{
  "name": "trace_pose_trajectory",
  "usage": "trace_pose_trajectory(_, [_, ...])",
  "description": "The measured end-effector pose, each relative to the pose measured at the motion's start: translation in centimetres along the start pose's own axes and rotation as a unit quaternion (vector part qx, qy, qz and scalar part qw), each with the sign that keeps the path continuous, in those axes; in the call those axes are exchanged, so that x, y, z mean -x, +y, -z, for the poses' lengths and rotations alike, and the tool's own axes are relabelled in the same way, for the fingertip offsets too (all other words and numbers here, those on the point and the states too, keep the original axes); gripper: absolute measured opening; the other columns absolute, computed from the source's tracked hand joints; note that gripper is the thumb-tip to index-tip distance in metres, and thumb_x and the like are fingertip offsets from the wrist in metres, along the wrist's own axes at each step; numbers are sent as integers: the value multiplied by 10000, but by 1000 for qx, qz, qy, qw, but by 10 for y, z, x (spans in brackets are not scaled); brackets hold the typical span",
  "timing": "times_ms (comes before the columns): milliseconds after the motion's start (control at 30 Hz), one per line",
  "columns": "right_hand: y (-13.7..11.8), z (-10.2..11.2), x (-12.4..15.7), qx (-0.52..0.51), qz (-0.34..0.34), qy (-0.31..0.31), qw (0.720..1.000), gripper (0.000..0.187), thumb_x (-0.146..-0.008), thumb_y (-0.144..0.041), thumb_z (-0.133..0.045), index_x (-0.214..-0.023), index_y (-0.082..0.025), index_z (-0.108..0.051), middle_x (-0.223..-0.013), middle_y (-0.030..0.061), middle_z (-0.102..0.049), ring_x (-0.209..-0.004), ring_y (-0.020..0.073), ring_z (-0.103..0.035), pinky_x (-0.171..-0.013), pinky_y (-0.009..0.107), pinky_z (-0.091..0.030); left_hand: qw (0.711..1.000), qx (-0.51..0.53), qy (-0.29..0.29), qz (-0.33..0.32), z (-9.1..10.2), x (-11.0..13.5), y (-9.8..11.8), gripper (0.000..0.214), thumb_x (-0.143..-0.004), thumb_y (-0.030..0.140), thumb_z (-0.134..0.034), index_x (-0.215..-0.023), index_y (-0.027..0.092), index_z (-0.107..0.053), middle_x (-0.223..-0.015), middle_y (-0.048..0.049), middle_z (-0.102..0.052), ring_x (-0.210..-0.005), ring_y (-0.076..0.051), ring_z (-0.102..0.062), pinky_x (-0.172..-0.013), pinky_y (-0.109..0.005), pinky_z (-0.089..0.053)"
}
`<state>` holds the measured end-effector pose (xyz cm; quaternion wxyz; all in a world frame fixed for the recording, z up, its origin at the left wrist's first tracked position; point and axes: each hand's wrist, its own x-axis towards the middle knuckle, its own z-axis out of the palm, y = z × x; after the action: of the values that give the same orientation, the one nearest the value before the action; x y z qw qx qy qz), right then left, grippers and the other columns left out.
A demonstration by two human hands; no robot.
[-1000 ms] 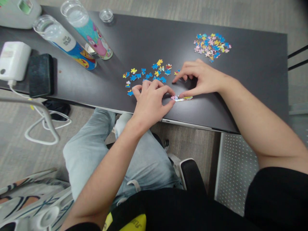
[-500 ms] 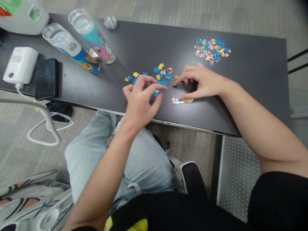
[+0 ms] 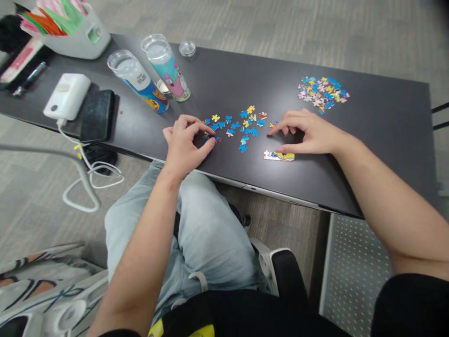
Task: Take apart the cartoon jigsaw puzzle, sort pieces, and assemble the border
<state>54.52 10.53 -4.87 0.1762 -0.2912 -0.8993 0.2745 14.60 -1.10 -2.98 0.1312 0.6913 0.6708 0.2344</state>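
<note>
My left hand (image 3: 185,145) is over the left edge of a loose spread of jigsaw pieces (image 3: 244,139), mostly blue and yellow. Its thumb and index finger are apart, with a few small pieces beside and partly behind the tips; none is visibly held. My right hand (image 3: 305,133) rests to the right of the spread, fingers parted. Its thumb reaches the top edge of a short joined puzzle strip (image 3: 271,155), pink and white at the left and yellow at the right. The index fingertip is near one small piece (image 3: 273,124).
A pile of puzzle pieces (image 3: 322,93) lies at the back right of the dark table (image 3: 224,75). Toward the left stand two printed clear tubes (image 3: 138,79), (image 3: 168,70), a clear lid (image 3: 187,48), a black phone (image 3: 97,115), a white charger (image 3: 66,96) and a white bin (image 3: 80,40).
My left hand has moved left, off the middle of the spread, uncovering several pieces. My right hand stays by the strip. The whole view has shifted, showing more of the table's left end.
</note>
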Motion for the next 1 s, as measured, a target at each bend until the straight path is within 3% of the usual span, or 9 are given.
trace_pose_trajectory(100, [3,-1,2,1,7,-1,1000,713,-983,-1021,-887,-1343,-413,-991,-1054,59,-826,-893,312,-686,-948,521,-524,1000,-4,-9,-3,1,1,3,170,-1070,373,-873,-1237,353,-894,-1526,-89,-777,-1521,-422,-671,-1379,-675,-394])
trace_pose_trajectory(367, [5,-3,3,10,7,-3,1000,715,-1003,-989,-881,-1378,-391,-994,-1101,83,-853,-919,326,-719,-954,527,-525,1000,17,-20,-8,-1,-2,-2,112,-1124,414,-835,-1176,376,-926,-1481,-65,-834,-1464,-409,-690,-1369,-684,-366])
trace_pose_trajectory(633, [5,-5,1,0,16,5,1000,677,-1028,-964,-886,-1364,-386,-985,-1096,62,-831,-920,307,-703,-972,512,-506,999,15,-30,-21,-2,-3,-7,211,-1191,417,-763,-1233,427,-970,-1457,-61,-848,-1442,-391,-690,-1360,-666,-364])
trace_pose_trajectory(833, [7,-6,1,-1,25,8,1000,693,-1027,-977,-873,-1375,-387,-979,-1067,70,-806,-936,323,-699,-967,513,-489,999,19,-36,-28,-3,-4,-6,380,-1292,574,-658,-1158,465,-996,-1425,-67,-803,-1428,-389,-661,-1355,-667,-361])
trace_pose_trajectory(1000, [5,-6,-1,-5,14,-3,1000,706,-1033,-963,-860,-1407,-376,-978,-1103,82,-805,-967,335,-702,-998,518,-480,999,23,-27,-21,0,-6,-5,353,-1278,479,-633,-1248,448,-983,-1439,-76,-786,-1443,-384,-674,-1348,-645,-358])
